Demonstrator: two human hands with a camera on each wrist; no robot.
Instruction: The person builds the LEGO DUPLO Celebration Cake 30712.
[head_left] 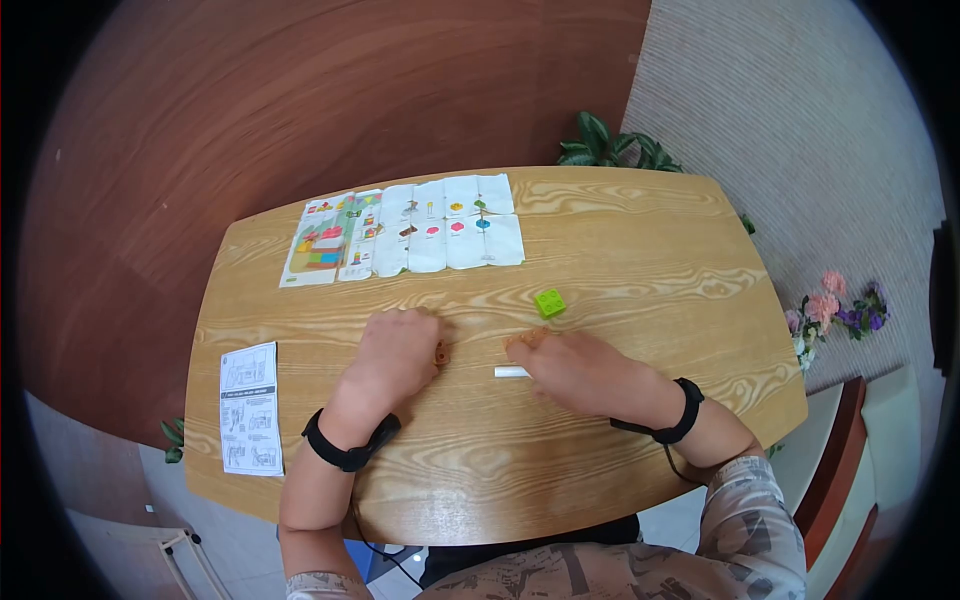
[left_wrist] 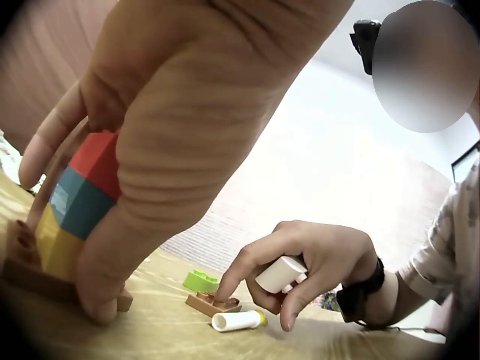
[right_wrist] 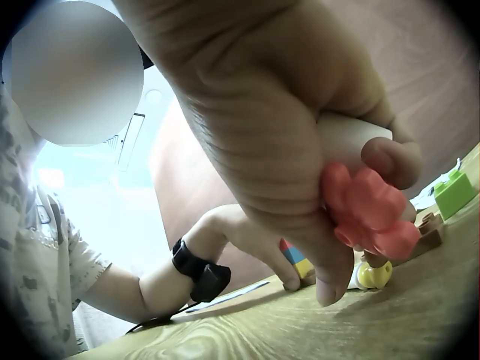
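Observation:
My left hand [head_left: 398, 350] [left_wrist: 180, 120] is curled round a stack whose red [left_wrist: 97, 157], blue [left_wrist: 81, 201] and yellow [left_wrist: 60, 246] parts show in the left wrist view, above a brown base. Curled fingers of my right hand [head_left: 585, 372] [right_wrist: 270, 127] hold a white piece [left_wrist: 280, 274] [right_wrist: 349, 140] and a coral-red flower piece [right_wrist: 369, 206]. A fingertip of it touches a brown brick [left_wrist: 211, 304]. Beside that lies a white tube [head_left: 510, 372] [left_wrist: 234, 322] with a yellow end [right_wrist: 373, 274]. Just behind is a lime-green brick [head_left: 549, 303] [right_wrist: 454, 194].
A creased colour sheet [head_left: 440, 225] lies at the table's back left. A smaller printed sheet [head_left: 250, 410] is near the left edge. Plants [head_left: 610, 145] and flowers [head_left: 825, 305] stand beyond the wooden table [head_left: 660, 240].

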